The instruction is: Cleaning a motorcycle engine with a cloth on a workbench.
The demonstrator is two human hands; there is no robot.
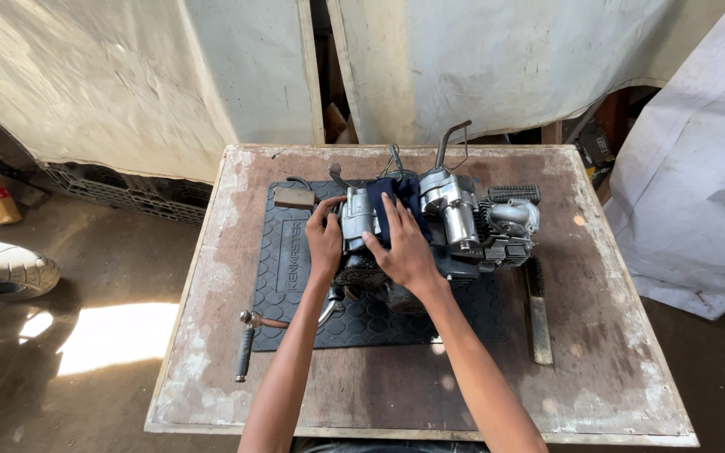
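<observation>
Blue cloth (pixel 402 201) on engine (pixel 455 226), both hands pressing.

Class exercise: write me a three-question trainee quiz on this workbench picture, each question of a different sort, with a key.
1. True or false: the engine sits on a black rubber mat.
2. Which hand presses the dark blue cloth? A left hand B right hand
3. Fill in: the hammer lies near the table's ____ edge.

Key: 1 true; 2 B; 3 left.
</observation>
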